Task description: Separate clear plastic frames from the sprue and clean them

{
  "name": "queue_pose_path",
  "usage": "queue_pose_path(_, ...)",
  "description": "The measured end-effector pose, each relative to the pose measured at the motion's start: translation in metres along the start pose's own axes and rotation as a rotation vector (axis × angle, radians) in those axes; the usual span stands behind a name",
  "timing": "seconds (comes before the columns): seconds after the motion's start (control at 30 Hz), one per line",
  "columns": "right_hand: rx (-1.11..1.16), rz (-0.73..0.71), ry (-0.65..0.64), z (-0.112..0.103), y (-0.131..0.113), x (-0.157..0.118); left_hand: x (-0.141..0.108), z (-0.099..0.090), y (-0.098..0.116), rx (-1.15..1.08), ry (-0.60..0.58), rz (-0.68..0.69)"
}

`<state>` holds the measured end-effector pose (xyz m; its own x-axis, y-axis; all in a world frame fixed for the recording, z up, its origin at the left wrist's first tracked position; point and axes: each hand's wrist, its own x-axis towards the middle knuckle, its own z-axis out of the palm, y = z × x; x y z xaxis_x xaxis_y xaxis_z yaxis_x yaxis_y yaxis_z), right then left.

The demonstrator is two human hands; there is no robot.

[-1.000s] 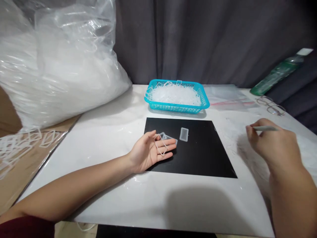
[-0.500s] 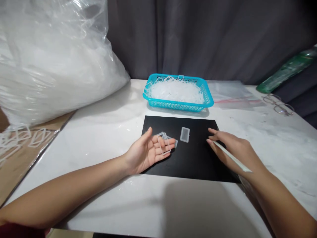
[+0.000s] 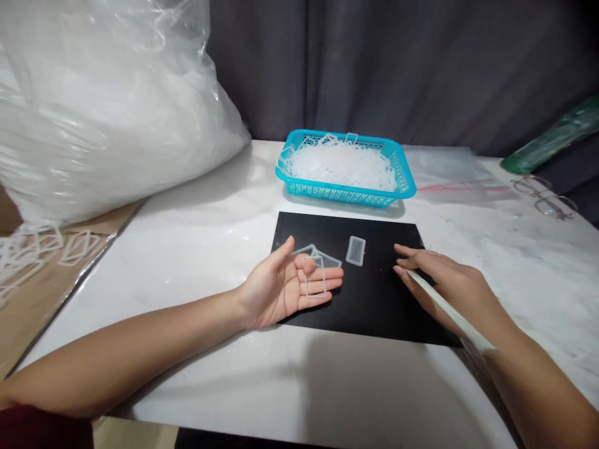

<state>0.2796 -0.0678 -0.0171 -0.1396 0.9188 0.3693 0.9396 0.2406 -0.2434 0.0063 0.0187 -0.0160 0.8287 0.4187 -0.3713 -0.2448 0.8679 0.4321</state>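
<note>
My left hand (image 3: 292,284) is palm up over the left part of a black mat (image 3: 374,305), its fingers spread. A thin clear rectangular frame (image 3: 316,295) hangs around a bent finger and lies across the others. Behind those fingers, clear flat pieces (image 3: 330,259) rest on the mat. One small translucent rectangular piece (image 3: 356,251) lies apart from them, near the mat's middle. Over the mat's right edge, my right hand (image 3: 449,287) holds a slim pale stick-like tool (image 3: 449,312), which slants back toward the wrist.
Behind the mat stands a blue basket (image 3: 346,195) heaped with white frames. A large plastic bag (image 3: 107,118) fills the left, with loose frames (image 3: 79,247) below it. Flat plastic bags (image 3: 449,168), glasses (image 3: 555,206) and a green bottle (image 3: 547,140) are at the back right.
My left hand's fingers have stretched out a little more, and the frame on them hangs more upright. The view has shifted slightly. My right hand still holds the tool, now tilted a bit differently.
</note>
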Motion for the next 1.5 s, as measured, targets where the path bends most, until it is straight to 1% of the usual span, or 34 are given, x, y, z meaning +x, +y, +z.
queue_pose_path(0.13, 0.010, 0.008, -0.011, 0.000, 0.000, 0.000, -0.001, 0.001, 0.001, 0.002, -0.007, -0.011)
queue_pose_path(0.3, 0.031, 0.007, -0.020, 0.001, -0.002, 0.002, -0.003, 0.002, -0.003, 0.063, -0.033, -0.004)
queue_pose_path(0.37, 0.047, 0.002, -0.011, 0.003, -0.003, 0.003, -0.003, 0.003, -0.001, 0.131, -0.041, 0.029)
queue_pose_path(0.4, 0.063, -0.002, -0.002, 0.005, -0.005, 0.003, -0.003, 0.004, 0.001, 0.195, -0.040, 0.079)
queue_pose_path(0.47, 0.113, -0.004, -0.003, 0.011, -0.009, 0.005, 0.000, 0.004, 0.010, 0.425, -0.015, 0.275)
queue_pose_path(0.53, 0.185, -0.018, -0.043, 0.019, -0.014, 0.007, 0.007, 0.002, 0.025, 0.782, 0.025, 0.532)
queue_pose_path(0.6, 0.258, -0.048, -0.103, 0.027, -0.020, 0.010, 0.018, -0.002, 0.041, 1.166, 0.051, 0.694)
queue_pose_path(0.67, 0.304, -0.066, -0.142, 0.033, -0.025, 0.013, 0.029, -0.008, 0.054, 1.433, 0.100, 0.753)
queue_pose_path(0.73, 0.329, -0.063, -0.160, 0.034, -0.028, 0.014, 0.038, -0.012, 0.063, 1.628, 0.166, 0.773)
queue_pose_path(0.8, 0.364, -0.053, -0.195, 0.030, -0.029, 0.014, 0.042, -0.014, 0.065, 1.730, 0.232, 0.808)
queue_pose_path(0.83, 0.392, -0.045, -0.224, 0.027, -0.029, 0.013, 0.042, -0.014, 0.064, 1.748, 0.251, 0.834)
queue_pose_path(0.87, 0.425, -0.031, -0.267, 0.023, -0.030, 0.012, 0.040, -0.014, 0.062, 1.758, 0.243, 0.854)
queue_pose_path(0.9, 0.463, -0.012, -0.319, 0.018, -0.031, 0.010, 0.037, -0.014, 0.059, 1.771, 0.206, 0.863)
queue_pose_path(0.97, 0.557, 0.017, -0.435, 0.008, -0.035, 0.008, 0.028, -0.013, 0.049, 1.833, 0.079, 0.856)
queue_pose_path(1.03, 0.672, 0.005, -0.534, 0.001, -0.040, 0.005, 0.016, -0.012, 0.036, 1.893, -0.064, 0.822)
queue_pose_path(1.07, 0.732, -0.007, -0.559, -0.001, -0.043, 0.005, 0.011, -0.011, 0.030, 1.901, -0.122, 0.804)
queue_pose_path(1.1, 0.786, -0.010, -0.558, -0.002, -0.044, 0.004, 0.007, -0.010, 0.023, 1.896, -0.171, 0.787)
queue_pose_path(1.13, 0.827, 0.008, -0.526, -0.002, -0.045, 0.004, 0.004, -0.008, 0.017, 1.886, -0.213, 0.766)
queue_pose_path(1.2, 0.853, 0.119, -0.385, 0.002, -0.042, 0.004, 0.002, -0.005, 0.007, 1.891, -0.270, 0.726)
queue_pose_path(1.27, 0.817, 0.263, -0.251, 0.010, -0.037, 0.005, 0.003, -0.002, -0.001, 1.952, -0.303, 0.713)
queue_pose_path(1.33, 0.818, 0.355, -0.198, 0.017, -0.035, 0.005, 0.006, 0.001, -0.007, 2.036, -0.348, 0.725)
queue_pose_path(1.37, 0.858, 0.364, -0.204, 0.021, -0.035, 0.004, 0.006, 0.002, -0.009, 2.070, -0.383, 0.741)
queue_pose_path(1.43, 0.988, 0.330, -0.234, 0.025, -0.039, 0.004, 0.003, 0.003, -0.011, 2.105, -0.443, 0.775)
queue_pose_path(1.5, 1.066, 0.246, -0.250, 0.025, -0.046, 0.004, -0.002, 0.003, -0.011, 2.107, -0.444, 0.789)
